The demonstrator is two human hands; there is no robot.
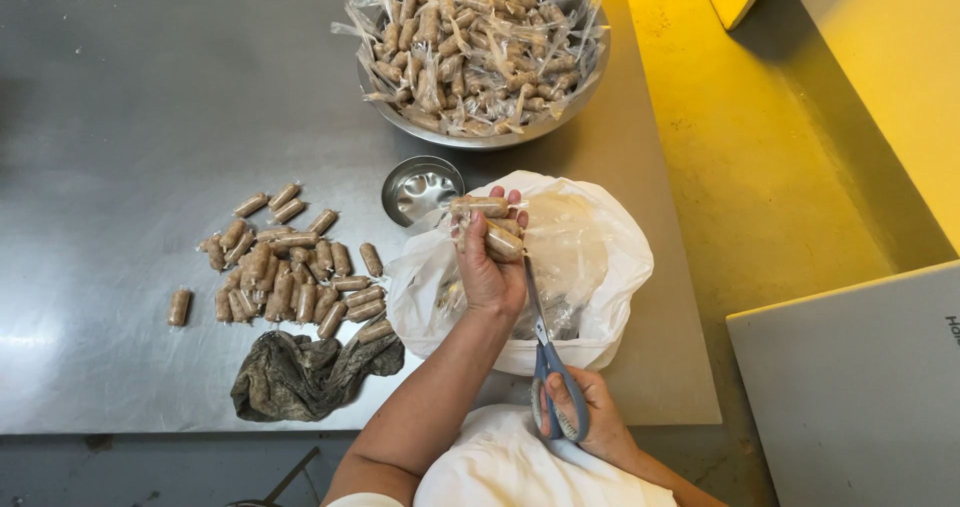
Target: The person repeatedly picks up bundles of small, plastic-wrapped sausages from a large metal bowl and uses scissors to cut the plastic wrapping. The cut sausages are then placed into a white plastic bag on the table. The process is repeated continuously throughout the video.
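In the head view, the left hand (490, 267) is raised over the open white plastic bag (600, 267) and grasps a few brown, plastic-wrapped cylindrical sweets (485, 207), pinched between fingertips and thumb at the top of the hand. The right hand (585, 417) sits near the table's front edge, just below the bag, with its fingers through the blue handles of a pair of steel scissors (545, 352); the blades run up from that hand to the held sweets, their tips just under them. The bag lies on the grey steel table (120, 87) and holds clear wrapper scraps. Just left of the bag, a loose heap of trimmed brown sweets (290, 277) is spread on the table, with a crumpled dark cloth (300, 377) below the heap. Touching the bag's upper left edge stands a small empty steel bowl (420, 187). Beyond the bag, a large steel bowl (590, 77) is piled with wrapped sweets whose wrapper ends stick out.
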